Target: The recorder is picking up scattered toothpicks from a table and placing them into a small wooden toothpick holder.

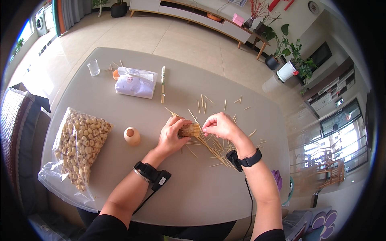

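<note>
My left hand (172,134) grips a clear container filled with wooden toothpicks (190,130), which lies tilted with its open end towards the right. Close to that end is my right hand (217,126), thumb and fingertips pinched together; whether a toothpick is between them cannot be made out. Loose toothpicks (217,147) lie in a heap below and between the hands, and more are scattered across the table (187,192) behind and to the right. A peach-coloured rounded object with a brown top (132,136) stands to the left of my left hand.
At the left lies a plastic bag of dried lotus seeds (83,144). Farther back are a tissue pack (136,82), an orange ring-shaped lid (116,74), a clear glass (93,67) and wrapped chopsticks (162,85). Cables hang from both wrist devices. A purple item (276,180) sits by the right edge.
</note>
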Available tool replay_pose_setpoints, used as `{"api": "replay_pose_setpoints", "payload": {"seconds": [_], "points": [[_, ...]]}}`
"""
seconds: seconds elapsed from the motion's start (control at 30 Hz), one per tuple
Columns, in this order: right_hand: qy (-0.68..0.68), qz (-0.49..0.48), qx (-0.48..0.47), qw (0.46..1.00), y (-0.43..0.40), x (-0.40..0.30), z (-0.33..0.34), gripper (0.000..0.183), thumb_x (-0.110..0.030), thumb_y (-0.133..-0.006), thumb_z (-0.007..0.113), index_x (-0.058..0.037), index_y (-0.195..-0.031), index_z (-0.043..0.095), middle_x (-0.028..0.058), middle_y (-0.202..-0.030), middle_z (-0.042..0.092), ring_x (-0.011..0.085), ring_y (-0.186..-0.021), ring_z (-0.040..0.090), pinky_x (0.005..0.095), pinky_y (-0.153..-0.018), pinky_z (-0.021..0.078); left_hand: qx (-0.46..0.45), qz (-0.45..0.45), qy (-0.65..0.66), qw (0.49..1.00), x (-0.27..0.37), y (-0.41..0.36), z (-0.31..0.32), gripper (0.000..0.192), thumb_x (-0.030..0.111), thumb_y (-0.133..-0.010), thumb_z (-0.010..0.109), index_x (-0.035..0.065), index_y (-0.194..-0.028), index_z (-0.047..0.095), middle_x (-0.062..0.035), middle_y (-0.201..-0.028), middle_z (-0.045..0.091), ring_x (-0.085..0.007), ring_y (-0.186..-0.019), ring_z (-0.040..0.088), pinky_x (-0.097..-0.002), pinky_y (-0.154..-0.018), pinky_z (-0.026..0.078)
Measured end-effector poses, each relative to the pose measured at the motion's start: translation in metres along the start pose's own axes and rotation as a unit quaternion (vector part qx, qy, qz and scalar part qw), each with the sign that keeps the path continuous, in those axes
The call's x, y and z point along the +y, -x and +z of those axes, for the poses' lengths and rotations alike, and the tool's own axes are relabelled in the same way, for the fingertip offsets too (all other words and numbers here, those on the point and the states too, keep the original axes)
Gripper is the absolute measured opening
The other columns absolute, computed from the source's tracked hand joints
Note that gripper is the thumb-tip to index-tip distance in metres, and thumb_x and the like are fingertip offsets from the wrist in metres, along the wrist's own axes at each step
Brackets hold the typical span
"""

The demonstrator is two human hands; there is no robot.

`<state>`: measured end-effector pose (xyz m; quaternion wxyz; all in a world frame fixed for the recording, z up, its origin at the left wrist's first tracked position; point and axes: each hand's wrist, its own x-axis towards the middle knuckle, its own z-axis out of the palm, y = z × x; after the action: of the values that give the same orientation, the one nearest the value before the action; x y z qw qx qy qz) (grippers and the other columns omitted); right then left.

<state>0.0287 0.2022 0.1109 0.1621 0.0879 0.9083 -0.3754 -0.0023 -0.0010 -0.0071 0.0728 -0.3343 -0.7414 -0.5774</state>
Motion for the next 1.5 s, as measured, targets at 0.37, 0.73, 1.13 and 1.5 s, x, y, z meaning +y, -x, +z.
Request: {"api": "replay_pose_setpoints", "payload": {"seconds": [0.37, 0.73, 1.13, 1.5], "points": [[0.056, -0.028, 0.098, 0.993, -0.039, 0.044, 0.006, 0.009, -0.015, -0.08, 0.076, -0.0068, -0.084, 0.077, 0.0089, -0.08, 0.076, 0.0193, -0.078, 0.073, 0.0326, -0.075, 0.0562, 0.014, -0.001, 0.084, 0.996, 0.006, -0.005, -0.005, 0.057, 0.001, -0.061, 0.085, 0.0072, -0.114, 0.069, -0.0094, -0.115, 0.064, -0.0278, -0.107, 0.064, -0.0374, -0.093, 0.053], [0.207, -0.047, 0.158, 0.964, -0.065, 0.039, 0.053, 0.011, -0.016, -0.081, 0.072, -0.006, -0.076, 0.069, 0.0182, -0.086, 0.072, 0.0364, -0.084, 0.07, 0.0442, -0.076, 0.0558, 0.022, 0.002, 0.039, 0.999, 0.004, -0.003, -0.005, 0.057, -0.001, -0.06, 0.083, 0.0071, -0.114, 0.068, -0.0089, -0.114, 0.064, -0.0275, -0.106, 0.064, -0.0366, -0.091, 0.054], [0.217, -0.107, 0.16, 0.957, -0.056, 0.046, 0.041, 0.014, -0.018, -0.085, 0.069, -0.0047, -0.08, 0.069, 0.0174, -0.082, 0.072, 0.0366, -0.08, 0.07, 0.0423, -0.071, 0.0566, 0.022, -0.025, 0.064, 0.997, 0.002, -0.004, -0.004, 0.054, 0.0, -0.063, 0.082, 0.0051, -0.115, 0.067, -0.0095, -0.111, 0.065, -0.0256, -0.101, 0.067, -0.0352, -0.09, 0.055], [0.052, -0.008, -0.067, 0.996, 0.01, -0.007, -0.021, 0.007, -0.006, -0.082, 0.067, 0.0001, -0.081, 0.064, 0.003, -0.07, 0.064, 0.0091, -0.054, 0.059, 0.0261, -0.05, 0.0498, 0.023, -0.045, 0.023, 0.998, 0.002, -0.004, -0.005, 0.053, 0.001, -0.063, 0.081, 0.008, -0.114, 0.068, -0.008, -0.108, 0.063, -0.0281, -0.101, 0.062, -0.0362, -0.086, 0.055]]}}
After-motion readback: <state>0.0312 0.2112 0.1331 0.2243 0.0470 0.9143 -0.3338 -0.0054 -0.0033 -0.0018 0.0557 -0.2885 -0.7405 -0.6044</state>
